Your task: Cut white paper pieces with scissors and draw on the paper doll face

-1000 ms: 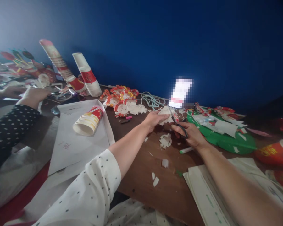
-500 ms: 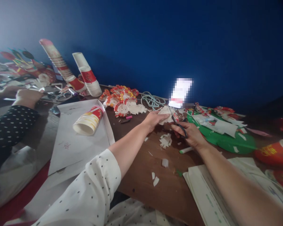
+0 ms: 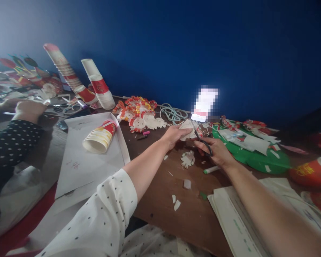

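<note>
My left hand [image 3: 174,136] is closed on a piece of white paper [image 3: 186,127], its thumb lying on top. In my right hand [image 3: 216,150] is a pair of black-handled scissors [image 3: 199,138], fingers wrapped round the handles. The blades reach up to the paper's right edge; whether they are parted I cannot tell. Below the hands lies a white cut-out paper shape [image 3: 187,159] with jagged edges. A marker with a green end [image 3: 210,170] rests just under my right wrist. Small paper scraps [image 3: 177,205] are scattered nearer me on the brown table [image 3: 160,214].
A lit phone [image 3: 204,105] leans by the blue wall. Left are a white box lid [image 3: 69,171] with stacked paper cups [image 3: 100,137], taller cup stacks [image 3: 100,85], and red-and-white cut-outs [image 3: 137,112]. A green disc [image 3: 256,162] lies right. Another person's hand [image 3: 30,110] works far left.
Almost nothing differs; the view shifts very slightly. Both hands keep their grip on the paper and the scissors in nearly the same place.
</note>
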`<state>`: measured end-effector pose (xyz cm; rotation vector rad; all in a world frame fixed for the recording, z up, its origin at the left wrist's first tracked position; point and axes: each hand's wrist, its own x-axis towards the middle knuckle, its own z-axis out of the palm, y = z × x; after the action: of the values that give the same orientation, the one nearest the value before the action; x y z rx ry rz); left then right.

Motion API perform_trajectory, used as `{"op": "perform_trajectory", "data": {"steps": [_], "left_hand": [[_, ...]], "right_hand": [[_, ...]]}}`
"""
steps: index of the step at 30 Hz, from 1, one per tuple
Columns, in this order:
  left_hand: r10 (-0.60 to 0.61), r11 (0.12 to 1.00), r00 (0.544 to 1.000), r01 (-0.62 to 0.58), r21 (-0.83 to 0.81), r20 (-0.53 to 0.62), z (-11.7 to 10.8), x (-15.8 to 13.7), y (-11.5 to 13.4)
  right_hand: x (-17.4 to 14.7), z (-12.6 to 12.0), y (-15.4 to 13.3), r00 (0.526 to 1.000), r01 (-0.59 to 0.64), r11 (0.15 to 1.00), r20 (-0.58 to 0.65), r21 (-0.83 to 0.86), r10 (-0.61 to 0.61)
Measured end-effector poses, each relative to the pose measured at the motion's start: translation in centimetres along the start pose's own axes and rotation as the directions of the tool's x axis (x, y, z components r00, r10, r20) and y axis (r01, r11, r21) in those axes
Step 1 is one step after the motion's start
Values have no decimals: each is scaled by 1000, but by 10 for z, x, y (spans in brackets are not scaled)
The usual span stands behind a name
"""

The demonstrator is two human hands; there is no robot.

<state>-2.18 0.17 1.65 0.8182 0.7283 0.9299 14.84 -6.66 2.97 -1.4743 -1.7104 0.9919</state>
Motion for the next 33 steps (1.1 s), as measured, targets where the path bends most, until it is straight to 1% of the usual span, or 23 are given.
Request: {"op": "perform_trajectory", "data": {"steps": [4, 10, 13, 18, 24, 28, 33], "left_hand": [[33, 999, 999, -33, -4, 6, -1, 1, 0], [24, 999, 999, -25, 23, 21, -1, 0, 1], [26, 999, 999, -26, 26, 27, -2, 0, 1], [26, 999, 999, -27, 45, 23, -2, 1, 0], [16, 1000, 998, -18, 22, 54, 0, -1, 0], [6, 1000, 999, -6, -4, 45, 3, -3, 1], [-3, 1000, 1000, 2, 8, 30, 4, -4, 1]], "right_hand": [[-1, 1, -2, 1000, -9, 1000, -1, 15, 9], [-4, 4, -7, 997, -74, 988, 13, 138, 73], [-5, 4, -8, 996, -90, 984, 19, 152, 88], [-5, 3, -7, 998, -60, 989, 7, 138, 59], [-4, 3, -10, 999, -53, 994, -7, 100, 54], [-4, 3, -9, 999, -33, 998, -16, 57, 34], [-3, 2, -5, 1000, -12, 999, -15, 32, 13]]}}
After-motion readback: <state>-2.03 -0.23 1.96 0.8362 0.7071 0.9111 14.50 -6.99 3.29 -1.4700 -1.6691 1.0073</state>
